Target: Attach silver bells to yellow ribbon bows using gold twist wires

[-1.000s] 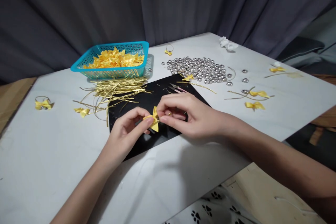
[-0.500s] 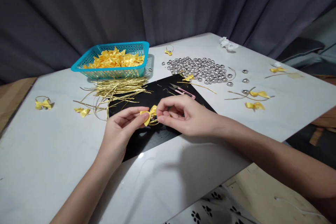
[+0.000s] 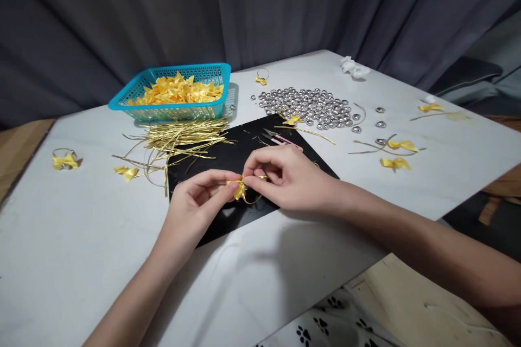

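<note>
Left hand — thumb and fingers pinched on a yellow bow above the black mat; right hand — narrow pinch on looped gold wire at the bow. Beyond: partly hidden snips, then silver beads.

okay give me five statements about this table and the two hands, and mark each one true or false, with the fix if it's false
1. The left hand and right hand are both at one yellow bow. True.
2. Gold strands lie on the near side of the basket. True.
3. The basket holds gold strands. False: it holds many bows.
4. Silver beads lie clustered right of the basket. True.
5. The right hand holds a cutting tool. False: it pinches at the gold wire loop; the snips lie on the black sheet.
</note>
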A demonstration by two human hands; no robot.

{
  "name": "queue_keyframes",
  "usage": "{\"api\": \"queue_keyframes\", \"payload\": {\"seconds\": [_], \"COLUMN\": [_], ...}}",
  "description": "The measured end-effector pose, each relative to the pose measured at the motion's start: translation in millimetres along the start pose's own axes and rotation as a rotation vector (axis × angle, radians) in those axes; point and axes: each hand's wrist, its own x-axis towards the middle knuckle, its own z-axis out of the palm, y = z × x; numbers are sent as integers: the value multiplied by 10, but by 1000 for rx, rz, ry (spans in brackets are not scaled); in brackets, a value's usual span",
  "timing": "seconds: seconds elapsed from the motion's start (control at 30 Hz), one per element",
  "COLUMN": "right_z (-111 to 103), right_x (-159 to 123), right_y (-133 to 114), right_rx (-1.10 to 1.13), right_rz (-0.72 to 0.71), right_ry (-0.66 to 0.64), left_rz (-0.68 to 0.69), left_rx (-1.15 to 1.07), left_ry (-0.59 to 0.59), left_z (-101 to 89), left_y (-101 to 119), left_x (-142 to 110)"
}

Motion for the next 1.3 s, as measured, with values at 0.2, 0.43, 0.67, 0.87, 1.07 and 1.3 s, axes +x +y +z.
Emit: {"api": "queue_keyframes", "payload": {"seconds": [0.2, 0.43, 0.67, 0.87, 1.07, 1.3], "right_z": [-7, -12, 43, 27, 47, 108], "right_x": [-1, -9, 4, 3, -2, -2], "right_y": [4, 0, 38, 39, 45, 42], "right_rx": [-19, 28, -39, -80, -96, 82], "right_rz": [-40, -43, -42, -38, -47, 43], "right_ry": [1, -4, 31, 12, 26, 27], "left_rz": [-30, -52, -42, -19, -57, -87], "left_rx": [-29, -75, 4, 59, 56, -10], "left_ry": [5, 77, 44, 32, 57, 107], "left_z": [-2, -12, 2, 19, 42, 33], "left_y": [-3, -27, -27, -9, -9, -54], "left_x": [-7, 18, 21, 15, 7, -5]}}
